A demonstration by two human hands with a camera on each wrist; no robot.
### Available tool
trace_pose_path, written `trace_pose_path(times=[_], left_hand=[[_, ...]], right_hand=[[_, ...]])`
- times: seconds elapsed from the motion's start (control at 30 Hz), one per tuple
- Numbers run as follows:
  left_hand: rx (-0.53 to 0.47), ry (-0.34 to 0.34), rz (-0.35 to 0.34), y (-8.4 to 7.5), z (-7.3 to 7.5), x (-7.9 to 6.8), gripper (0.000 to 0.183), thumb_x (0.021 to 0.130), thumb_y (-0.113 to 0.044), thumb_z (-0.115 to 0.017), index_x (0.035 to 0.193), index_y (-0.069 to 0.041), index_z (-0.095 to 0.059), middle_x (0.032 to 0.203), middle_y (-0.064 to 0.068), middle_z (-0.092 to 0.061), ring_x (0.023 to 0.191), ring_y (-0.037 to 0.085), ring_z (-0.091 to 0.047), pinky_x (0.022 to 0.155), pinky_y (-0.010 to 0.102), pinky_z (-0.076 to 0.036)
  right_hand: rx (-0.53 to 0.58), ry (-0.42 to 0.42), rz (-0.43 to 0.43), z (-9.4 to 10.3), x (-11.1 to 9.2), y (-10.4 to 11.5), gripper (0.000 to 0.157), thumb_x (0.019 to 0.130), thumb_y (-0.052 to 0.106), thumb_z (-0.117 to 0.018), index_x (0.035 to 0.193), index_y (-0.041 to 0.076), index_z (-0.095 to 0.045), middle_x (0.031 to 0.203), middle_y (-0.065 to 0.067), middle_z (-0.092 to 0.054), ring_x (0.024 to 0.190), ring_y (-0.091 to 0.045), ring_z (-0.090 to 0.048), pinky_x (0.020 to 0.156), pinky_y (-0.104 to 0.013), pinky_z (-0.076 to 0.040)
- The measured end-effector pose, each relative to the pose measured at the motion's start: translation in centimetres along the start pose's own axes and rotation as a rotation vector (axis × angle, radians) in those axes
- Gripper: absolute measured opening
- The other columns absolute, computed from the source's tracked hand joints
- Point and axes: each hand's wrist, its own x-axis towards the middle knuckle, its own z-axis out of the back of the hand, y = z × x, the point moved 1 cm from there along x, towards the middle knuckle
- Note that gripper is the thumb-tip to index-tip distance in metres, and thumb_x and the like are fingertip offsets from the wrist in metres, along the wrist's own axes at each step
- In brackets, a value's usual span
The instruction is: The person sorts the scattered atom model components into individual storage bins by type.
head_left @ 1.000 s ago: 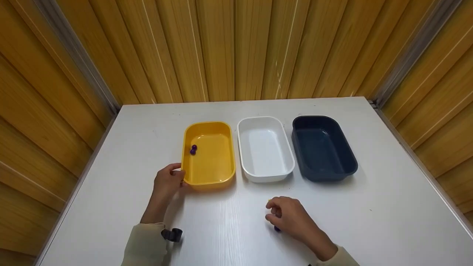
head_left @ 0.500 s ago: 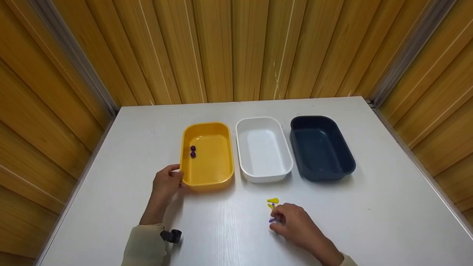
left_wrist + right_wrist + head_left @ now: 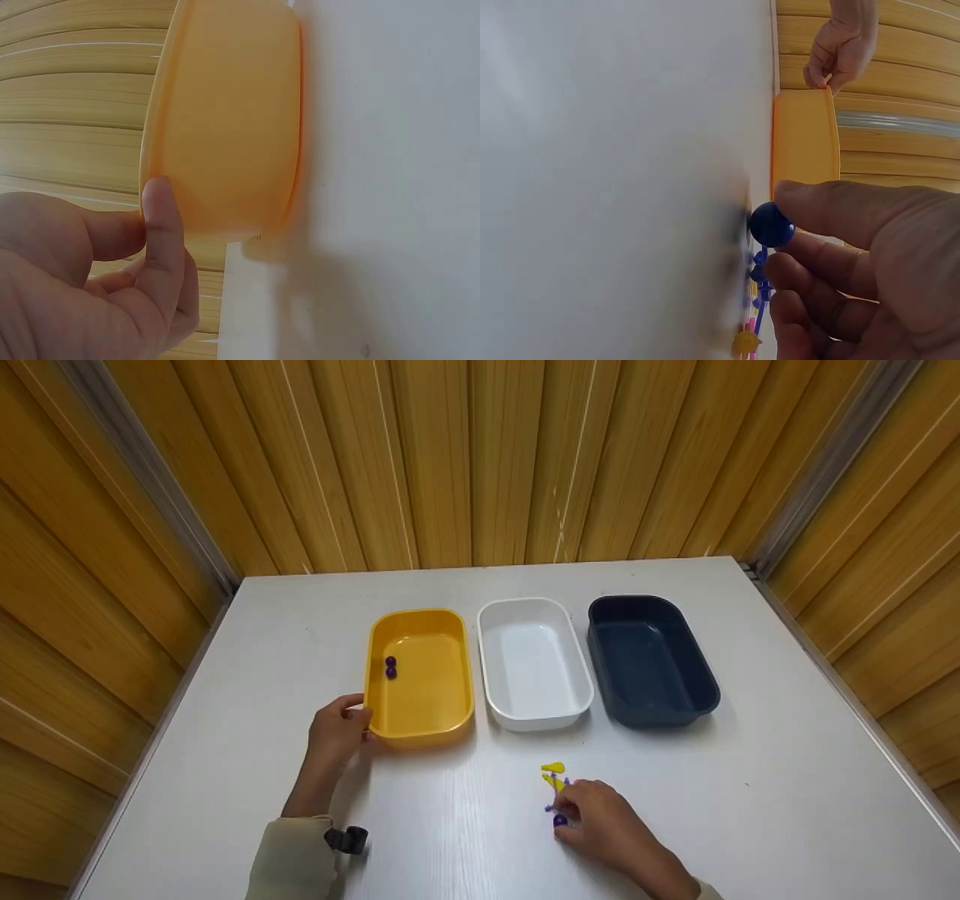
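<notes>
My left hand (image 3: 337,731) pinches the near-left rim of a yellow rectangular bin (image 3: 424,727) between thumb and fingers; the left wrist view shows the bin's outer wall (image 3: 232,112) against the fingers. Two purple balls (image 3: 391,667) lie touching inside that bin. On the table, my right hand (image 3: 604,817) has a small dark purple ball (image 3: 560,820) between thumb and index finger; in the right wrist view the ball (image 3: 771,225) looks blue. Just beyond those fingers lie yellow pieces (image 3: 553,767) and thin purple pieces (image 3: 549,808), partly hidden by the hand.
Right of the yellow bin stand a white bin (image 3: 536,720) and a dark blue bin (image 3: 656,716), nothing visible in either. All three sit in a row on the white table (image 3: 450,840). Wood-look panels (image 3: 480,457) enclose the back and sides.
My right hand has drawn slightly back toward me, uncovering yellow and purple pieces, and its fingers now close about the purple ball. The left hand stays on the bin; the balls inside rolled slightly.
</notes>
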Motion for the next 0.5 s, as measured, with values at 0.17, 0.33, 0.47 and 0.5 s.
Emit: trace_pose_path(times=[0.17, 0.33, 0.47, 0.5], left_hand=[[-0.007, 0.004, -0.006, 0.04, 0.02, -0.04, 0.043, 0.104, -0.014, -0.055, 0.145, -0.004, -0.052, 0.118, 0.020, -0.063, 0.081, 0.016, -0.064, 0.076, 0.024, -0.059], [-0.006, 0.008, -0.005, 0.10, 0.03, 0.03, 0.043, 0.104, -0.013, -0.054, 0.146, -0.004, -0.051, 0.119, 0.020, -0.063, 0.082, 0.016, -0.064, 0.075, 0.024, -0.059], [-0.005, 0.006, -0.007, 0.12, -0.02, 0.13, 0.043, 0.104, -0.013, -0.054, 0.145, -0.003, -0.052, 0.118, 0.020, -0.063, 0.082, 0.016, -0.065, 0.075, 0.024, -0.059], [-0.001, 0.006, -0.004, 0.12, -0.02, 0.16, 0.043, 0.104, -0.013, -0.054, 0.145, -0.003, -0.052, 0.118, 0.019, -0.063, 0.082, 0.016, -0.065, 0.075, 0.024, -0.059]], right_hand=[[-0.008, -0.007, 0.014, -0.19, -0.06, -0.10, 0.019, 0.074, 0.015, -0.084, 0.086, 0.016, -0.070, 0.077, 0.012, -0.055, 0.076, -0.007, -0.044, 0.068, -0.027, -0.041], [-0.011, 0.006, 0.007, -0.22, 0.03, -0.13, 0.018, 0.074, 0.014, -0.084, 0.087, 0.015, -0.071, 0.078, 0.010, -0.057, 0.075, -0.007, -0.044, 0.068, -0.027, -0.041], [-0.007, 0.022, -0.007, -0.27, 0.13, -0.19, 0.018, 0.074, 0.013, -0.084, 0.088, 0.015, -0.072, 0.078, 0.010, -0.058, 0.075, -0.007, -0.045, 0.068, -0.027, -0.041], [-0.006, 0.025, -0.009, -0.28, 0.15, -0.21, 0.018, 0.075, 0.013, -0.084, 0.088, 0.015, -0.072, 0.078, 0.010, -0.058, 0.075, -0.007, -0.045, 0.068, -0.027, -0.041]])
